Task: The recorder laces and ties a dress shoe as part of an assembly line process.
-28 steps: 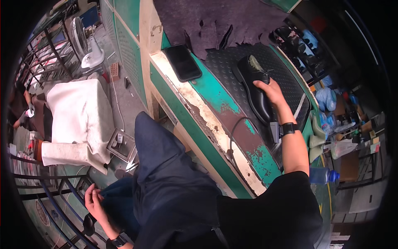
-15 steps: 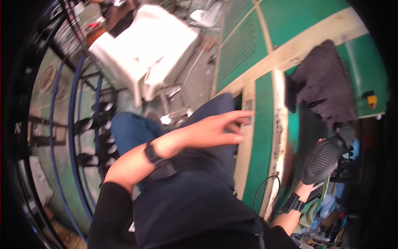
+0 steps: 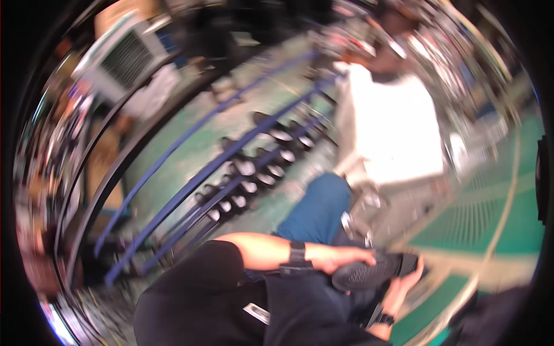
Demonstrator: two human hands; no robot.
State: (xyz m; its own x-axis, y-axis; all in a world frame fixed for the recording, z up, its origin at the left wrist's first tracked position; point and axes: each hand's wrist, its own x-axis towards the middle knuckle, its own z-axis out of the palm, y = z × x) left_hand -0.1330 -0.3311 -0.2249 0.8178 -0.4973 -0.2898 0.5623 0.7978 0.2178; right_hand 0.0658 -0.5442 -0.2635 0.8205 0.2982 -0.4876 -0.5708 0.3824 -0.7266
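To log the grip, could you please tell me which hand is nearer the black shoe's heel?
Right: the right hand is at the heel, while the left hand is by the front of the shoe.

Black cloth sleeve [image 3: 187, 282] | black left wristband [image 3: 297, 251], dark boxy module [image 3: 296, 267] | black right wristband [image 3: 384, 318] | blue trouser leg [image 3: 318, 209] | white rectangular patch [image 3: 257, 313]
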